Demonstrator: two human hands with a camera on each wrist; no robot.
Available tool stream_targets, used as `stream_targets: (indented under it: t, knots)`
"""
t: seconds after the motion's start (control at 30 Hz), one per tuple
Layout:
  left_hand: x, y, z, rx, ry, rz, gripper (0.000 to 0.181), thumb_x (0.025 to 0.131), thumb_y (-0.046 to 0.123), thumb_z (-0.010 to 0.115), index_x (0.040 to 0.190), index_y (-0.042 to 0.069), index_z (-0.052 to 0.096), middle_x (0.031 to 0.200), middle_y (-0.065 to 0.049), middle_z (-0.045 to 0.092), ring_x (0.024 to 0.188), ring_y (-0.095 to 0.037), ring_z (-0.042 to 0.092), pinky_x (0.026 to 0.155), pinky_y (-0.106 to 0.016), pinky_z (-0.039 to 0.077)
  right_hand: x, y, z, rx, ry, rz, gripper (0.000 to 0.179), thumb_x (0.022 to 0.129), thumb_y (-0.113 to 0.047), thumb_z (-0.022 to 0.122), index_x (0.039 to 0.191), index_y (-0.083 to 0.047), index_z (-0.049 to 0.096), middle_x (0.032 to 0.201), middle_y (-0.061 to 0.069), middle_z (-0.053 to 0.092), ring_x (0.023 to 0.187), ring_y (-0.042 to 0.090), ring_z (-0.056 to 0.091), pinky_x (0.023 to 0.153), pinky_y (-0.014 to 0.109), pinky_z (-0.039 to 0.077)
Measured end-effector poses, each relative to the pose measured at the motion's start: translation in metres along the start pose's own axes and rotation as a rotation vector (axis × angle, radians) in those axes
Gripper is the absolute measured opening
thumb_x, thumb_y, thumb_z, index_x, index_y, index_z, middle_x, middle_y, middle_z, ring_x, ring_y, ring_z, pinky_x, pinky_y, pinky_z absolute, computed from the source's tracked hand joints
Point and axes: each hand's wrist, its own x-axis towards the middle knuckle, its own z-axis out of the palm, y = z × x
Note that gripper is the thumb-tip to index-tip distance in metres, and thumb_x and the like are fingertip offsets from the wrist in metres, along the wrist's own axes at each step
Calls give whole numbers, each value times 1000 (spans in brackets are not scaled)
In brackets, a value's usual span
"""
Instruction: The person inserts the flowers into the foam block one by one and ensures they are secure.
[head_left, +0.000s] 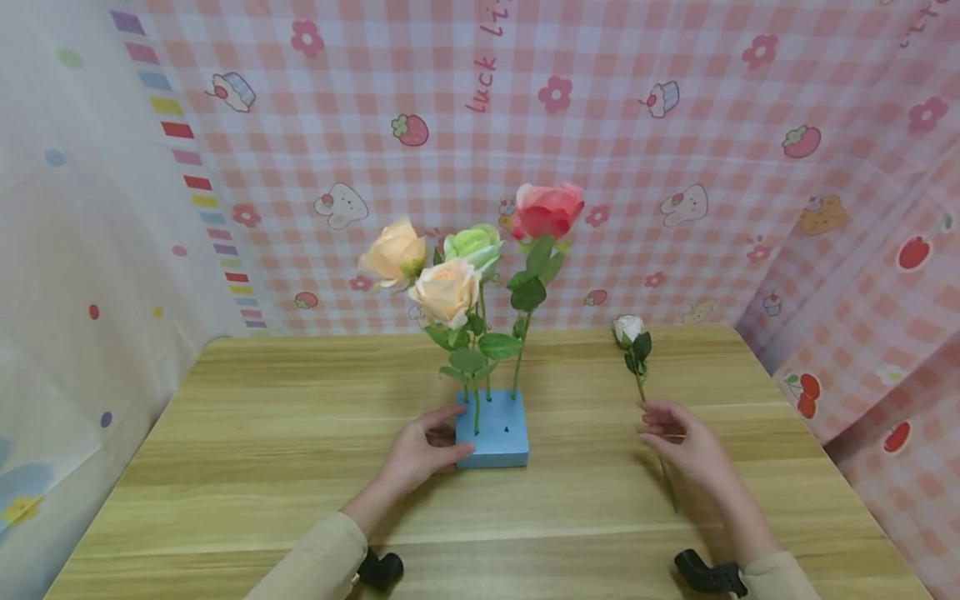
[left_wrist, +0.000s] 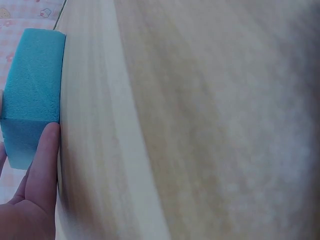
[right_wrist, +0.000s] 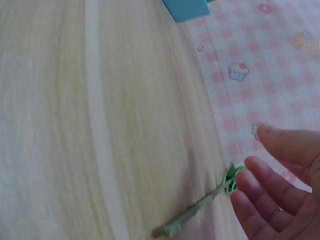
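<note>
At the middle of the table a blue foam block holds several upright artificial roses. They are two peach roses, a green rose and a pinkish-red rose. My left hand grips the block's left side, thumb at the front corner and fingers further back. To the right lies a white rose, its bloom pointing to the back. Over its stem hovers my right hand. In the right wrist view the thumb stands apart from the fingers, and the green stem lies beyond the fingertips.
A small dark hole shows in the block's top, front right. The wooden table ends at the back against a pink checked cloth. White cloth hangs on the left. Black wrist devices sit at both sleeves.
</note>
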Motion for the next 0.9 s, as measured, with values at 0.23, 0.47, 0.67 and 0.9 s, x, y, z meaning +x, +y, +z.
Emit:
stream_targets:
  t: [0.23, 0.47, 0.67, 0.9]
  knots:
    - [0, 1, 0, -7, 0, 1, 54, 84, 0, 78, 134, -4, 58, 106, -24, 61, 85, -26, 64, 70, -45, 62, -3, 7, -7, -59, -27, 137, 47, 90, -7, 73, 131, 9, 55, 115, 26, 63, 102, 36, 63, 83, 20, 52]
    - [-1, 2, 0, 0, 2, 3, 54, 84, 0, 78, 134, -4, 58, 107, -25, 60, 86, -27, 63, 70, -45, 62, -4, 15, -7, -96, -46, 212, 50, 89, -5, 73, 132, 9, 52, 116, 27, 63, 99, 33, 63, 76, 19, 51]
    - [-2, 2, 0, 5, 1, 6, 54, 84, 0, 78, 134, -4, 58, 106, -25, 60, 84, -26, 63, 70, -46, 62, -5, 19, -6, -105, -60, 227, 55, 89, -10, 75, 134, 9, 51, 118, 27, 62, 101, 35, 62, 73, 20, 52]
    - [-2, 2, 0, 6, 0, 11, 54, 84, 0, 78, 134, -4, 58, 106, -25, 60, 85, -28, 63, 70, -46, 62, -5, 21, -5, -112, -67, 242, 56, 89, -12, 76, 135, 8, 50, 117, 25, 62, 101, 33, 60, 74, 22, 51]
